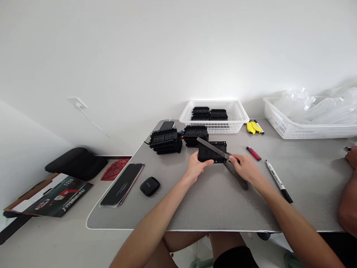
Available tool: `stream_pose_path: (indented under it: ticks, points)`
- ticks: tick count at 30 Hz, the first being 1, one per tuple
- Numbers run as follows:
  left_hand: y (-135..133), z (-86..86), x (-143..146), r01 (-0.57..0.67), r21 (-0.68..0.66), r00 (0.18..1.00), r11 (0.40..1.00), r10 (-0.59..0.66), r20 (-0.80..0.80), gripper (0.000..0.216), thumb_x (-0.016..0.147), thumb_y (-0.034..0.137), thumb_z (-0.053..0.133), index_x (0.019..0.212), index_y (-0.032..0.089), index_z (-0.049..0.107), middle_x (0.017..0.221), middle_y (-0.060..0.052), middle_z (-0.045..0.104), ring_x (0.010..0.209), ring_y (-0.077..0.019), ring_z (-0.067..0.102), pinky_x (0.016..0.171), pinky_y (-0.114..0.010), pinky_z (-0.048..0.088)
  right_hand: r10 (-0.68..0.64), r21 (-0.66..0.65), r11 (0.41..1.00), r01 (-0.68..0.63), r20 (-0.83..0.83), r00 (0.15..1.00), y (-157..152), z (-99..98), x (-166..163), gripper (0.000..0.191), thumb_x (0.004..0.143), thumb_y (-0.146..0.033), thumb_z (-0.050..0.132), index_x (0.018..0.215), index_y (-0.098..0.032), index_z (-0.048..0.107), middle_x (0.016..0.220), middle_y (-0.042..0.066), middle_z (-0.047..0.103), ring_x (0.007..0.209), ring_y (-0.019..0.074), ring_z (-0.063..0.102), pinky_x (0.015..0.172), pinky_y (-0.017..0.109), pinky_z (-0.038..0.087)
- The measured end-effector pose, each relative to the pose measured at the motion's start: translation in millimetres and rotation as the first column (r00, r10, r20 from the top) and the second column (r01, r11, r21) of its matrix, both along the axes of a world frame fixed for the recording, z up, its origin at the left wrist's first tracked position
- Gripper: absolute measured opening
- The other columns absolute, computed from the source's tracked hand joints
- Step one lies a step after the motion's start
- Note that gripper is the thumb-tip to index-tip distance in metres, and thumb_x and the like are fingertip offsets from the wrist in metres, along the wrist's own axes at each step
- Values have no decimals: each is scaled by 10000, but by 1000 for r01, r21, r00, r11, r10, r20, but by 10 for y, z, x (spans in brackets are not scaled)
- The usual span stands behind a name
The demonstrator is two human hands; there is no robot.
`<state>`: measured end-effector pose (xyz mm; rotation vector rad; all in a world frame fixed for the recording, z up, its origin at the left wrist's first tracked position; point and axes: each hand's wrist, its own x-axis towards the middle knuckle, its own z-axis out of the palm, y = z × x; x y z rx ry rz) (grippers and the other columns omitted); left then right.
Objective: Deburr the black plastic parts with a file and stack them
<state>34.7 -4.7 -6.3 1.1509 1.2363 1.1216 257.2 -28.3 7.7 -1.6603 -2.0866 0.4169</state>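
Note:
My left hand (198,165) is closed on the near left edge of a black plastic part (208,153), thumb along its front. My right hand (242,166) grips a flat metal file (209,146), which slants across the part's top face. Whether the file touches the surface I cannot tell. Below my right hand lies a dark curved shape (238,176), too unclear to name. Just behind are two stacks of similar black parts, a left stack (165,140) and a right stack (195,135).
A white basket (214,128) with more black parts stands by the wall. Another basket (304,132) holds plastic bags. Yellow-handled tools (253,127), a red lighter (253,153) and a marker (278,181) lie rightward. A phone-like slab (122,185) and black case (150,186) lie left. Another person's arm (348,201) rests at right.

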Motion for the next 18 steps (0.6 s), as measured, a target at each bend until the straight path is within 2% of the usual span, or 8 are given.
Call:
stream_pose_path:
  ticks: [8,13,18]
  points:
    - [27,-9,-32,-28,3,999,1000,27,24,504,517,254,860,928,144,591,657,42,541,412,-44,384,303,-184,262,-61,-2,998,61,-31,998,29,13,134,479,971,-482,296,684,-198,552,610,29,576,573,160,486,553,274,255]
    - [7,24,-21,-29,7,999,1000,29,25,502,496,281,877,876,145,578,637,51,517,425,-43,376,312,-181,283,-21,-4,1000,20,-34,999,-3,18,27,513,977,-503,259,664,-197,527,605,30,563,555,154,468,533,281,240]
    - [2,63,-33,-43,-12,998,999,44,37,519,495,271,874,917,144,598,679,28,561,450,-60,443,319,-182,285,-65,12,998,65,-1,998,23,9,127,508,974,-493,269,689,-194,565,606,35,569,558,160,475,544,287,252]
